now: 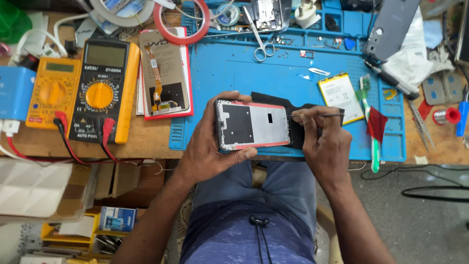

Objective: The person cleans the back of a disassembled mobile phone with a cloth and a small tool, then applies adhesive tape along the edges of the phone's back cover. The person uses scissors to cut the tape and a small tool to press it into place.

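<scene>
Disassembly work in hand: left hand grips the phone frame edgewise; right hand pinches tweezers at its right end. Next move likely demands fine, steady tip placement.

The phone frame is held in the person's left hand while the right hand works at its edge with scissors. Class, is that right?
Not quite. In the head view the left hand holds the phone frame, but the right hand holds tweezers; the scissors lie on the blue mat.
</scene>
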